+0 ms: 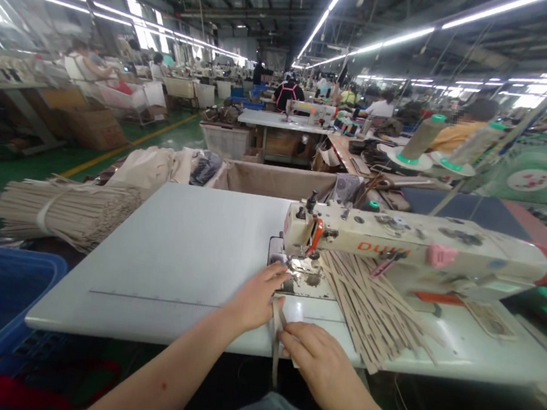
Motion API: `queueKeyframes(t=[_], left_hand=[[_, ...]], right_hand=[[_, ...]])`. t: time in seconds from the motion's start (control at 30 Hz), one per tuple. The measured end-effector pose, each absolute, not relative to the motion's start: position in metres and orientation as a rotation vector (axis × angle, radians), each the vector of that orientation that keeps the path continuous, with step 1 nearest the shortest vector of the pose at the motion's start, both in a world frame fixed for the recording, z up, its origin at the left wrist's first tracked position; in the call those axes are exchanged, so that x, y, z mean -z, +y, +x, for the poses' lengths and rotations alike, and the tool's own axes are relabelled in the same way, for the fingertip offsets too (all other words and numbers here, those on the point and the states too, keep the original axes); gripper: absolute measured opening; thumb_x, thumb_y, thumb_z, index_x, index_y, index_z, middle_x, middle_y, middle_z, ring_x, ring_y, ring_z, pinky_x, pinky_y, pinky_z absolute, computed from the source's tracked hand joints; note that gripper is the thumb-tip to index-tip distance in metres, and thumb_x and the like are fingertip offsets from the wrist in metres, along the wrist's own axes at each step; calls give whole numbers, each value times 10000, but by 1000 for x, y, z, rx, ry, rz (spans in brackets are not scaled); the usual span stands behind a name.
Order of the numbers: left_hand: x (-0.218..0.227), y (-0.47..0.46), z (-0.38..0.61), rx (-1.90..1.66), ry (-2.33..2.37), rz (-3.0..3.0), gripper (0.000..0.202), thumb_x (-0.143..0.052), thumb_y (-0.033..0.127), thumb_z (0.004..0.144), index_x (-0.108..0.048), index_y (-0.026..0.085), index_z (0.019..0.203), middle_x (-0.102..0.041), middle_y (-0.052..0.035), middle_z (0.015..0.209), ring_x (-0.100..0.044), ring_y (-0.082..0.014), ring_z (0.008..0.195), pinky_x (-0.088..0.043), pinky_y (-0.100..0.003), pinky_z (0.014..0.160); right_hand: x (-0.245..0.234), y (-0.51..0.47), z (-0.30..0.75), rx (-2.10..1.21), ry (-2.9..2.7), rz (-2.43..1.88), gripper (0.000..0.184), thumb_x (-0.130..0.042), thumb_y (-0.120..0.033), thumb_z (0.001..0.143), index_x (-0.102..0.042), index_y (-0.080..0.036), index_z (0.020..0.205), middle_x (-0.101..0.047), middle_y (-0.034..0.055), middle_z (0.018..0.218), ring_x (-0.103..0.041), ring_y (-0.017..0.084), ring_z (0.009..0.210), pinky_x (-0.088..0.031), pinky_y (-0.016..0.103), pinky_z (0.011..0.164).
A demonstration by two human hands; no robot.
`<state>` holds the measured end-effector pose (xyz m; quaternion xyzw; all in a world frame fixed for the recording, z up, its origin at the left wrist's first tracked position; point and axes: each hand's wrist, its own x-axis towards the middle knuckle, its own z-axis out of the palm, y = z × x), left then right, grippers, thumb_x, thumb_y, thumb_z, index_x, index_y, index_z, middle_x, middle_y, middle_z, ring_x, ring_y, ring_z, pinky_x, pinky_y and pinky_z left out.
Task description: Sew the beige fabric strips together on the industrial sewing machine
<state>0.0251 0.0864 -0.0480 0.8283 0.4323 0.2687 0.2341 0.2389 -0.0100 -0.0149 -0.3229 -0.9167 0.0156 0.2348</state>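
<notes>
A narrow beige fabric strip (277,348) runs from the sewing machine's needle area down over the table's front edge. Close to the needle plate (308,278), my left hand (257,296) is closed on the strip's upper part, its fingertips beside the presser foot. Lower down, my right hand (315,353) has its fingers bent and pressed together against the same strip, at the table edge. The sewing machine (419,248) reaches in from the right, above the plate. Just right of the plate, a fanned pile of beige strips (375,312) lies under the machine arm.
A tied bundle of strips (64,211) lies beyond the white table (188,241) at left. A blue crate (4,257) stands at lower left. Thread cones (420,140) and a green fan (534,172) are at right. Several people work farther back.
</notes>
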Motion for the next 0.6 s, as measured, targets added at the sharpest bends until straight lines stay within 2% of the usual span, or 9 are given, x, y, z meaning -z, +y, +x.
queueKeyframes(t=[0.07,0.1,0.17,0.27,0.43,0.5,0.53,0.6], left_hand=[[52,88,25,-559,1153,2454,603,-600,203,966,-523,184,1563,-460,-92,1685,-360,-276,1607,-297,-498,1357],[54,88,24,-482,1165,2511,602,-587,238,992,-491,176,1584,-434,-92,1701,-336,-274,1620,-282,-506,1362],[57,90,20,-396,1276,2556,617,-569,348,1033,-451,145,1604,-403,-119,1714,-339,-289,1619,-293,-521,1355],[62,94,11,-349,1550,2525,752,-577,524,1026,-418,79,1611,-375,-192,1714,-338,-363,1612,-304,-577,1336],[64,103,-3,-432,1819,2430,827,-616,597,991,-465,7,1551,-385,-297,1675,-327,-454,1597,-309,-630,1313],[63,106,-6,-601,1811,2415,732,-650,579,976,-565,32,1456,-379,-286,1679,-291,-462,1609,-313,-636,1310],[63,109,-7,-690,1765,2411,628,-667,562,970,-645,63,1351,-409,-263,1665,-284,-454,1614,-317,-631,1311],[64,115,-7,-826,1601,2389,382,-678,502,976,-749,135,1055,-560,-195,1542,-343,-409,1596,-344,-600,1308]], right_hand=[[18,-10,237,-71,-2526,-900,226,-543,-194,1068,-685,-161,1240,-786,113,1147,-726,278,1007,-638,434,919],[19,-10,236,-86,-2530,-912,202,-570,-194,1057,-689,-171,1219,-786,99,1135,-725,274,986,-641,430,911],[22,-8,233,-106,-2525,-943,180,-596,-194,1045,-690,-182,1199,-787,87,1133,-725,275,970,-645,435,899],[26,-2,230,-122,-2497,-994,200,-571,-196,1058,-686,-171,1220,-785,111,1185,-727,294,1023,-641,462,925],[31,13,229,-120,-2463,-1008,238,-559,-234,1072,-689,-158,1256,-782,127,1256,-713,309,1138,-617,486,1003],[32,18,230,-106,-2459,-1007,256,-547,-241,1078,-694,-161,1272,-786,129,1274,-714,311,1156,-612,494,1015],[33,20,231,-98,-2458,-1008,268,-541,-241,1080,-694,-163,1286,-785,130,1289,-713,313,1169,-610,500,1023],[34,23,234,-82,-2457,-1011,289,-538,-243,1083,-695,-170,1315,-783,129,1317,-707,314,1204,-605,508,1040]])
